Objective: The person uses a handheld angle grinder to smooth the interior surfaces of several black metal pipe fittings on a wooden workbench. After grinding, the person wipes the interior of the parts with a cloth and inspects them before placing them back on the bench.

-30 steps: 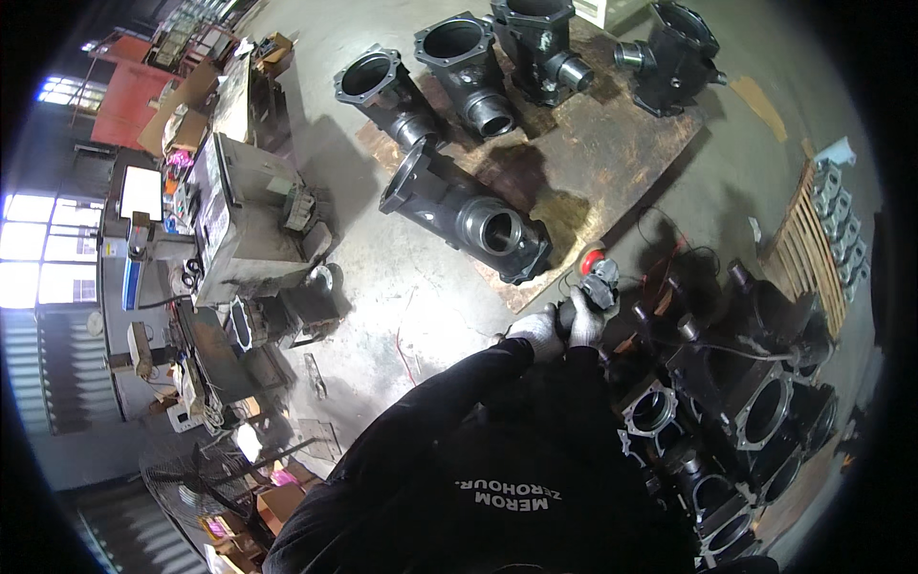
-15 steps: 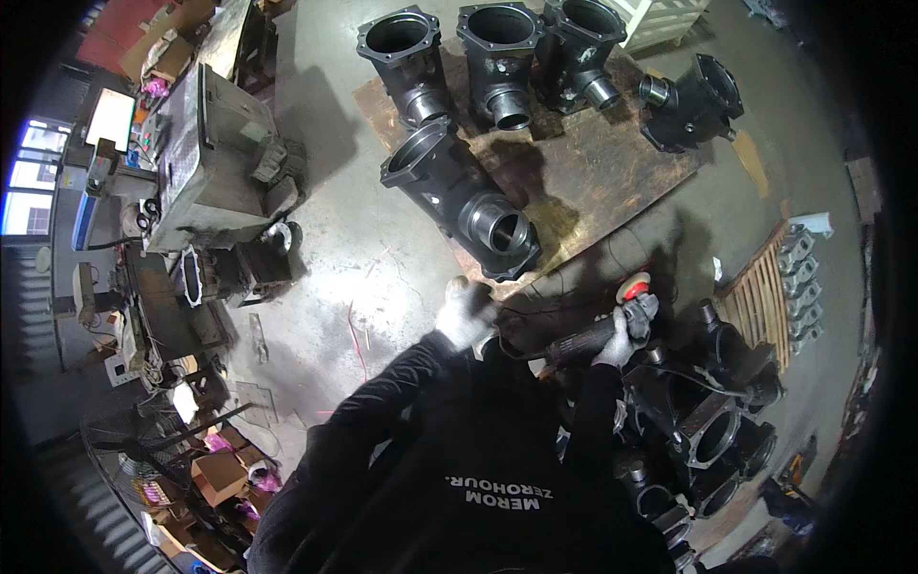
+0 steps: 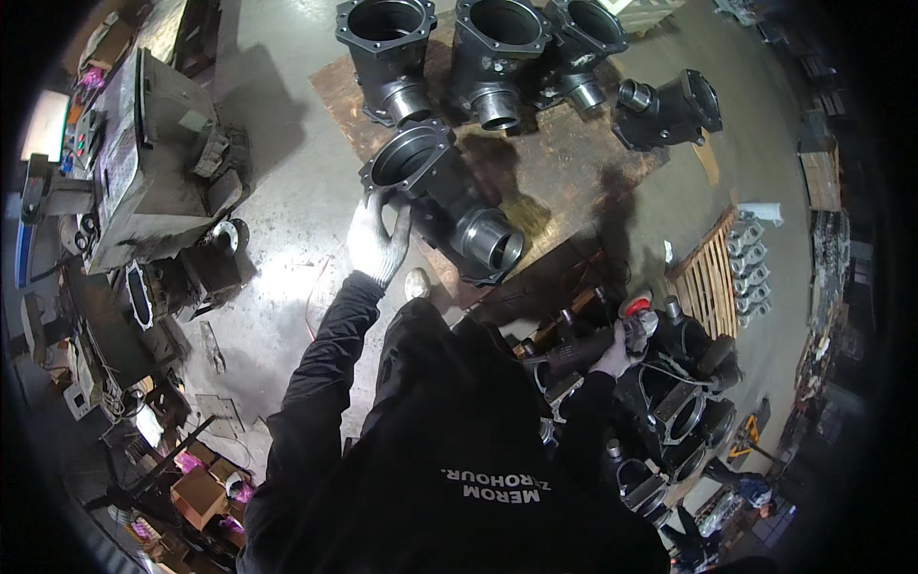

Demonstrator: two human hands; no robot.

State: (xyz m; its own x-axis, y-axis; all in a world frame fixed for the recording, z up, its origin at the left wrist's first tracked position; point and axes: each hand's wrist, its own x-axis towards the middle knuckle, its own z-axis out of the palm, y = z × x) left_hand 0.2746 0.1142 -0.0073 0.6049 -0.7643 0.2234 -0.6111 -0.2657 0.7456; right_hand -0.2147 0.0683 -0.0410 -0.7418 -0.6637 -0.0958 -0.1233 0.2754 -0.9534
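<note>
My left hand (image 3: pixel 376 241), in a whitish knit glove, is at the near-left side of a black cast pipe fitting (image 3: pixel 445 196). Its fingertips touch the bolt flange's lower edge, with thumb and fingers spread. That fitting leans toward me, and its bare-metal outlet (image 3: pixel 492 239) points to the near right. In my gloved right hand (image 3: pixel 615 356) is an angle grinder (image 3: pixel 644 328), held near its head. The grinder carries a red and tan disc (image 3: pixel 634 305) and is apart from the fitting. Its dark body blends into the parts behind.
Several similar fittings (image 3: pixel 387 57) stand along the far side of a worn board (image 3: pixel 574 182). More black castings (image 3: pixel 684 416) crowd below my right hand. A slatted wooden pallet (image 3: pixel 706 295) with grey parts lies at right. A metal cabinet (image 3: pixel 167 182) stands at left.
My left hand has moved from beside the grinder's rear end forward and left to the fitting's flange. The right hand still grips the grinder. The view has shifted.
</note>
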